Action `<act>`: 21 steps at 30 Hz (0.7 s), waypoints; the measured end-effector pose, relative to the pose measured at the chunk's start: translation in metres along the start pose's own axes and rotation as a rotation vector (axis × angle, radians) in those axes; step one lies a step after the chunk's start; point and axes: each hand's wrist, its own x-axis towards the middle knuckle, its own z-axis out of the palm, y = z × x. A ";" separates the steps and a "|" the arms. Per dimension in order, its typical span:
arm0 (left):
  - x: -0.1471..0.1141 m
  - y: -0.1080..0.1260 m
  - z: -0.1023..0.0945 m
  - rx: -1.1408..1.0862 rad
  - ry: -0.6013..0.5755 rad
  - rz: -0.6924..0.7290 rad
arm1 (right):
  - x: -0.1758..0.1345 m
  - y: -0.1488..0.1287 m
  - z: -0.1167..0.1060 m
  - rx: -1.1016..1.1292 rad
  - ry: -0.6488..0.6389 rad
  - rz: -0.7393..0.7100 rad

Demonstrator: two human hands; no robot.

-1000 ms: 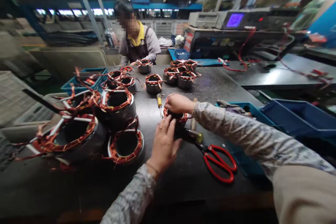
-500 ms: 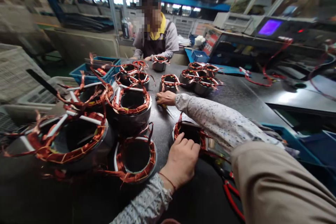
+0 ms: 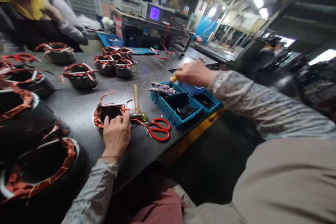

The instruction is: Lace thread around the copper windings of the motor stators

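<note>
My left hand (image 3: 117,134) grips the near rim of a motor stator (image 3: 97,116), its fingers hooked over the copper windings into the bore. Beside that stator lie a hammer (image 3: 135,98) with a wooden handle and a pair of red-handled scissors (image 3: 160,130). Out to the right, my right hand (image 3: 193,72) is raised over a blue divided bin (image 3: 172,112), fingers closed around a small yellow-ended tool (image 3: 173,78). Most of that tool is hidden in the hand, so its kind is unclear. Grey gloves (image 3: 164,89) and small dark parts (image 3: 185,111) lie in the bin.
Several wound stators (image 3: 80,77) stand across the dark metal table (image 3: 147,71), with larger ones (image 3: 39,168) crowding the left. Across the table is a co-worker (image 3: 60,17). A lit instrument (image 3: 154,13) stands at the back. The table's front edge runs diagonally below the bin.
The view has swung right. My right hand has gone from the table among the stators to above the blue bin, with the yellow tool. My left hand stays on the same stator.
</note>
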 end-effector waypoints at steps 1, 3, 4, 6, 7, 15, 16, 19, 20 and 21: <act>0.001 0.000 -0.001 -0.007 -0.037 -0.017 | -0.026 0.002 0.022 0.011 -0.035 0.021; -0.001 -0.003 -0.005 -0.048 -0.087 -0.051 | -0.058 -0.002 0.062 0.056 -0.103 0.040; -0.003 -0.007 -0.007 -0.095 -0.087 -0.049 | -0.067 -0.006 0.079 0.099 -0.149 0.054; -0.014 -0.014 -0.012 -0.209 -0.061 -0.014 | -0.072 -0.016 0.105 0.183 -0.220 0.069; -0.021 -0.017 -0.015 -0.256 -0.051 0.003 | -0.070 -0.020 0.114 0.219 -0.237 0.067; -0.068 -0.024 -0.037 -0.440 -0.110 0.212 | -0.058 -0.053 0.132 0.298 0.025 0.042; -0.070 -0.024 -0.039 -0.462 -0.114 0.252 | -0.062 -0.064 0.125 0.308 0.103 0.036; -0.075 -0.022 -0.047 -0.510 -0.124 0.320 | -0.072 -0.116 0.098 0.404 0.347 -0.120; -0.077 -0.020 -0.049 -0.521 -0.123 0.325 | -0.073 -0.137 0.090 0.452 0.525 -0.251; -0.080 -0.018 -0.051 -0.529 -0.118 0.327 | -0.070 -0.159 0.082 0.472 0.693 -0.382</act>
